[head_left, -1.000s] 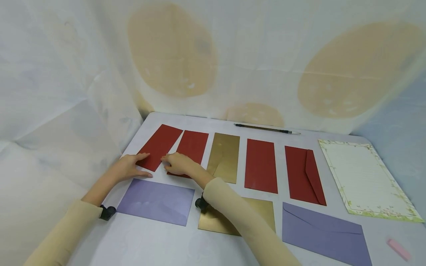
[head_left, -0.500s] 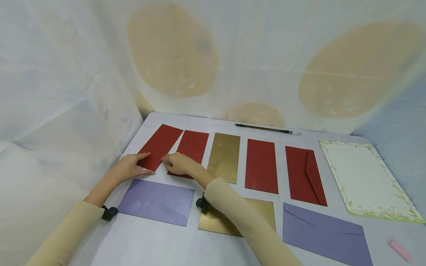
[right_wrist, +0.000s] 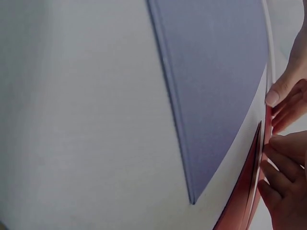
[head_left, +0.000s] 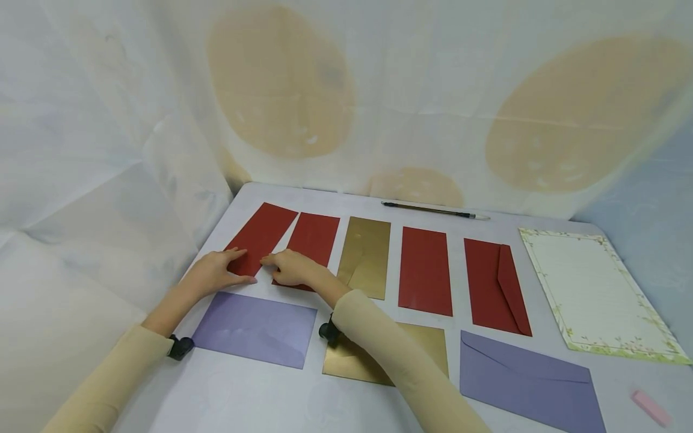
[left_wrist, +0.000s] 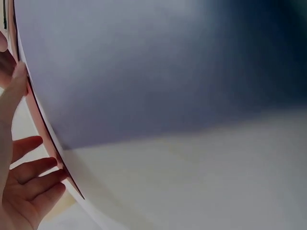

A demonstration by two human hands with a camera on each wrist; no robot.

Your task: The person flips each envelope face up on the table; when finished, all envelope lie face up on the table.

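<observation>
A red envelope [head_left: 262, 236] lies tilted at the left end of the far row on the white table [head_left: 281, 391]. My left hand [head_left: 216, 272] rests flat on its near end, index finger on top and thumb stretched along the near edge. My right hand [head_left: 289, 266] sits just to the right, over the near end of the second red envelope [head_left: 314, 237], its fingertips touching the tilted envelope's right edge. In both wrist views fingers show beside a thin red edge [right_wrist: 244, 191], with a purple envelope [left_wrist: 158, 67] filling most of the frame.
The far row continues with a gold envelope [head_left: 365, 255], a red one [head_left: 425, 270] and a red one with its flap open [head_left: 495, 285]. Nearer lie two purple envelopes [head_left: 254, 328] [head_left: 527, 382] and a gold one [head_left: 425, 346]. Patterned letter paper [head_left: 595, 294], a pen [head_left: 433, 209] and a pink eraser [head_left: 649, 406] lie right.
My left hand has slid slightly right, its thumb closer to the tilted envelope's near corner. The right hand and the envelopes have hardly moved.
</observation>
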